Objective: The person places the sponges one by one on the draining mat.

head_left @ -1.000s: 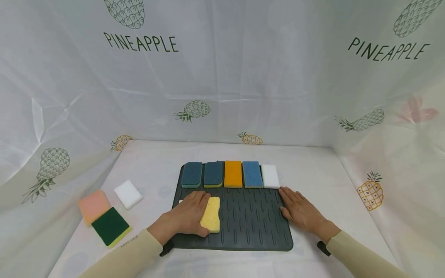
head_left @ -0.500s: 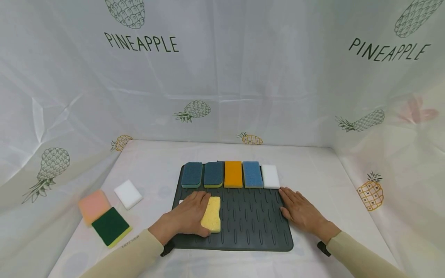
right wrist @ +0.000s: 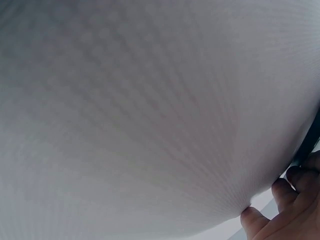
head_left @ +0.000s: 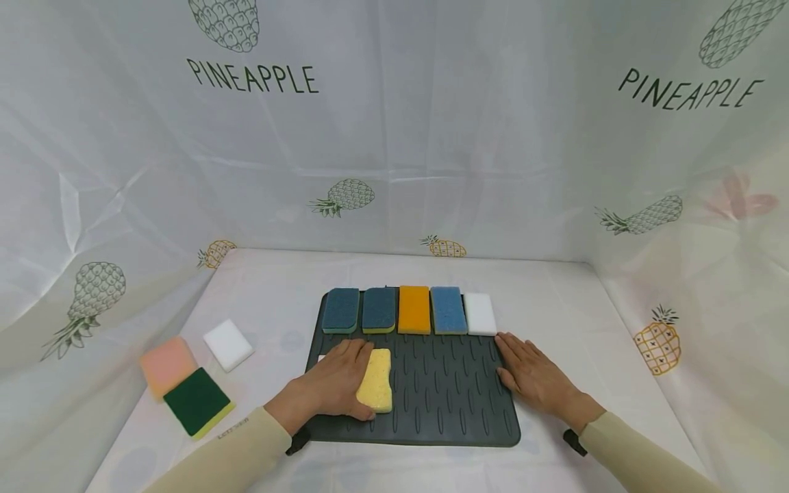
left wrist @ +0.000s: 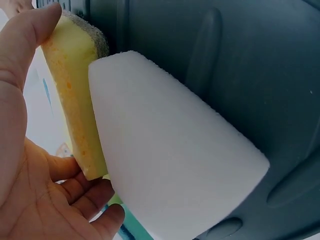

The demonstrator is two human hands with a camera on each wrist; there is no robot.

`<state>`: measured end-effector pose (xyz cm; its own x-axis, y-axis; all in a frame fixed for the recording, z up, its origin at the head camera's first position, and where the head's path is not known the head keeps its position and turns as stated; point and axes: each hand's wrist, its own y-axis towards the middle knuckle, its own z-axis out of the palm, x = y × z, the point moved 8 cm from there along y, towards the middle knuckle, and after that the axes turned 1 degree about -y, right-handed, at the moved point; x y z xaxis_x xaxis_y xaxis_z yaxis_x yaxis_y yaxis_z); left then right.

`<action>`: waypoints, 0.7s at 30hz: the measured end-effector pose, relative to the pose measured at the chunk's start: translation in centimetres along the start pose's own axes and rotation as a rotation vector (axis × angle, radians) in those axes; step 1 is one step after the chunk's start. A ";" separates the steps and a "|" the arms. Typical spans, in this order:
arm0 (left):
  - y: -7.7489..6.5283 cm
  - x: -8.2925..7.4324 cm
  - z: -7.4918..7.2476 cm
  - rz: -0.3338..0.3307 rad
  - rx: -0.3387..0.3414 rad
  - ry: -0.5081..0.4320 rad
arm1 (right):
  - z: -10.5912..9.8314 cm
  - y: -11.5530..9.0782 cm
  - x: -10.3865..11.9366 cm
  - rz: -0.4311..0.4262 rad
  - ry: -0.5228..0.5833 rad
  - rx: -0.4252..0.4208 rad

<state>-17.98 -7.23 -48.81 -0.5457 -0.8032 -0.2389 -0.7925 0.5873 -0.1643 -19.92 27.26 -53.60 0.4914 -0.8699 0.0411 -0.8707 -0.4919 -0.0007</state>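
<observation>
My left hand (head_left: 335,380) grips a yellow sponge (head_left: 377,383) at the left of the dark ribbed mat (head_left: 456,390). In the left wrist view its thumb lies at one end of the yellow sponge (left wrist: 75,95) and its fingers at the other, and the sponge's grey underside faces the mat. Beside it a white sponge (left wrist: 170,145) lies on the mat, mostly covered by this hand in the head view. My right hand (head_left: 542,376) rests with extended fingers along the mat's right edge. Its fingers (right wrist: 282,195) show at the corner of the right wrist view.
Along the mat's far edge runs a row: two dark blue sponges (head_left: 340,311), an orange one (head_left: 414,310), a blue one (head_left: 448,310) and a white one (head_left: 479,313). Left of the mat lie a pink sponge (head_left: 166,363), a green-topped sponge (head_left: 196,402) and a white sponge (head_left: 228,344).
</observation>
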 end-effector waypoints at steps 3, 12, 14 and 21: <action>0.1 0.0 0.1 -0.004 0.002 0.003 | 0.0 0.0 0.0 0.002 0.007 0.004; 0.2 0.1 0.2 0.002 -0.014 0.014 | -0.1 0.0 0.0 -0.001 0.011 0.000; 0.2 0.1 0.2 -0.001 -0.009 0.013 | -0.1 0.0 0.0 -0.001 0.010 -0.002; -0.2 1.0 -0.1 -0.026 -0.010 -0.027 | 0.1 0.0 -0.1 -0.002 0.008 -0.010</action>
<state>-18.37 -8.13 -48.94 -0.5178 -0.8150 -0.2602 -0.8088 0.5654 -0.1616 -19.95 27.33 -53.70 0.4934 -0.8684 0.0490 -0.8697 -0.4935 0.0091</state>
